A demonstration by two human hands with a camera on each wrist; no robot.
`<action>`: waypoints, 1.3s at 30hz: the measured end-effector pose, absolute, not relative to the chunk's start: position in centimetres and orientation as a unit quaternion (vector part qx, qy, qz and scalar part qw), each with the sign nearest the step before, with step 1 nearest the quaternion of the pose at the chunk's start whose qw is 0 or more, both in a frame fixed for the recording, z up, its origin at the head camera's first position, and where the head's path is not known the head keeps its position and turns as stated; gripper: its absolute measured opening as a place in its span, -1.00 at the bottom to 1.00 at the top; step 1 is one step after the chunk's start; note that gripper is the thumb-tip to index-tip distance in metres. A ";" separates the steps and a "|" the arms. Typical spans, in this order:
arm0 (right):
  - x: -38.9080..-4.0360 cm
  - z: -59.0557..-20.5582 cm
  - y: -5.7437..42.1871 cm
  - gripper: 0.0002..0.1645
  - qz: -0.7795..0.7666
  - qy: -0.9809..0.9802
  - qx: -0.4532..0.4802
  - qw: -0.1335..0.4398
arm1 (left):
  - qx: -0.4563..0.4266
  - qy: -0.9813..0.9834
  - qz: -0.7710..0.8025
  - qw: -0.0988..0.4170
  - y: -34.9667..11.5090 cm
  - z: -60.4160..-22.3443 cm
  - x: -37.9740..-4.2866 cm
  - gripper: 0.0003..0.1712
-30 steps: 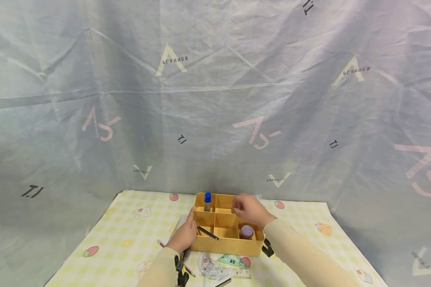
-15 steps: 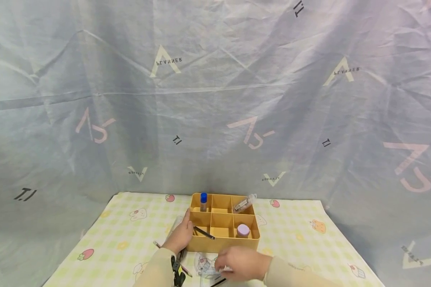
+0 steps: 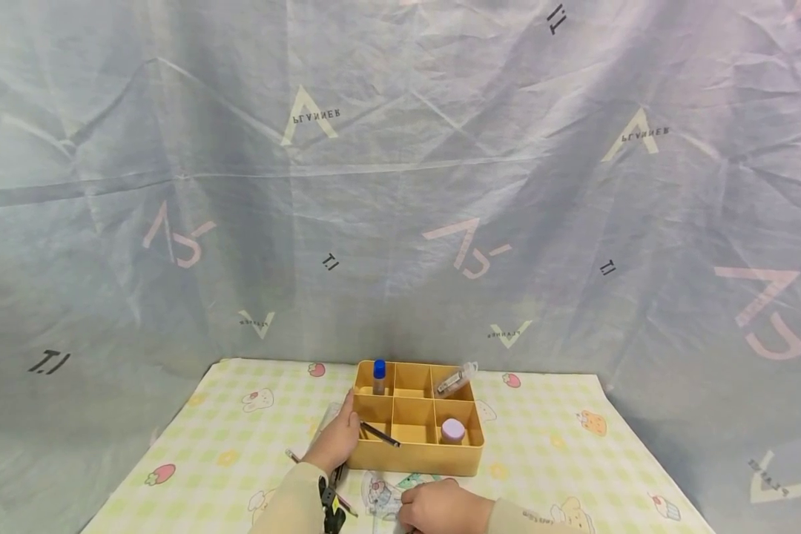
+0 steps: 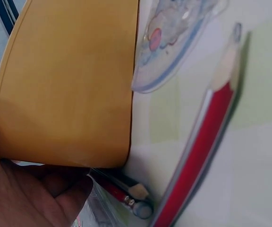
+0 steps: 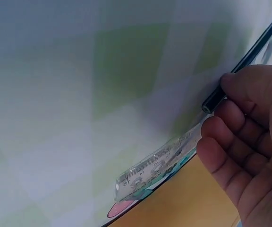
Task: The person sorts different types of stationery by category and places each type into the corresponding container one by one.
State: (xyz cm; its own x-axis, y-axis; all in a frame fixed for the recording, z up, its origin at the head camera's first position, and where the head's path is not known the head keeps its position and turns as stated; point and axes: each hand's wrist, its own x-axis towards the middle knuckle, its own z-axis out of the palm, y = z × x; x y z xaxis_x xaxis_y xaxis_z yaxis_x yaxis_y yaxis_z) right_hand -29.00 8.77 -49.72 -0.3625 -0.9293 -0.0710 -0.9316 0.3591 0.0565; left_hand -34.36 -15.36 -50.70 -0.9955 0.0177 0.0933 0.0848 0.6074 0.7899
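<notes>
A yellow organizer box (image 3: 414,458) with several compartments stands on the table. My left hand (image 3: 337,441) grips its left end, thumb at the rim; the left wrist view shows curled fingers (image 4: 72,201) against that end. In front of the box, my right hand (image 3: 446,506) pinches a slim black pen (image 5: 251,52) between thumb and index finger, low over the cloth. Inside the box are a blue-capped glue stick (image 3: 379,377), a clear tube-like case (image 3: 455,379), a round lilac-lidded jar (image 3: 452,430) and a black pen (image 3: 380,434) leaning on the front wall.
Clear printed rulers (image 3: 380,491) lie before the box, one with a scale (image 5: 145,177). A red pencil (image 4: 197,151) and other pencils (image 4: 126,191) lie by the left hand. A checked cloth (image 3: 240,430) covers the table; a grey curtain (image 3: 400,185) hangs behind.
My right hand has left the back right compartment, where the clear case now shows, and come down to the front, where it holds a black pen. The left hand stays at the box.
</notes>
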 end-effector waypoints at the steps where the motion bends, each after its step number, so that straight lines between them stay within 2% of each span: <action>1: -28.8 -49.7 8.7 -0.96 0.049 0.830 -0.555 0.015 | -0.030 -0.896 -0.441 0.039 -15.4 -50.7 -34.4 -0.34; 5: -28.6 -50.1 8.6 -0.94 0.068 0.838 -0.542 0.019 | -0.034 -0.897 -0.438 0.040 -15.4 -50.6 -34.3 -0.34; 9: -29.0 -49.8 9.2 -0.94 0.060 0.818 -0.572 0.001 | -0.034 -0.895 -0.444 0.035 -15.3 -50.5 -34.0 -0.33; 14: -29.8 -46.3 10.9 -0.80 -0.036 0.798 -0.600 -0.048 | -0.031 -0.893 -0.449 0.035 -15.3 -50.5 -34.0 -0.33; 17: -30.2 -43.7 11.7 -0.76 -0.132 0.794 -0.591 -0.056 | -0.031 -0.894 -0.446 0.036 -15.4 -50.7 -34.1 -0.33; 23: -30.6 -39.2 12.6 -0.72 -0.341 0.793 -0.504 -0.028 | -0.036 -0.892 -0.449 0.034 -15.7 -51.2 -34.3 -0.32; 28: -30.9 -37.0 12.6 -0.75 -0.367 0.818 -0.428 -0.113 | -0.040 -0.891 -0.450 0.030 -15.7 -51.4 -34.3 -0.32; 33: -31.8 -37.6 11.3 -0.83 -0.296 0.842 -0.402 -0.206 | -0.041 -0.893 -0.447 0.038 -15.8 -51.3 -34.4 -0.33; 36: -32.5 -39.3 10.5 -0.84 -0.236 0.843 -0.423 -0.231 | -0.039 -0.890 -0.452 0.031 -15.9 -51.3 -34.5 -0.32; 39: -32.9 -41.2 9.9 -0.82 -0.202 0.842 -0.445 -0.228 | -0.042 -0.889 -0.456 0.023 -15.8 -51.3 -34.6 -0.32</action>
State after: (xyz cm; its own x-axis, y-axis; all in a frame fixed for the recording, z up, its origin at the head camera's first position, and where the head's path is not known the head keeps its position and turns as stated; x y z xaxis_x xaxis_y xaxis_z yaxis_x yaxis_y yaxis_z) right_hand -32.88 9.94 -41.23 -0.5007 -0.6567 0.5640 -0.8413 0.5226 -0.1383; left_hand -34.64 -15.83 -51.28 -0.9955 0.0533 0.0783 0.0947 0.5802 0.8090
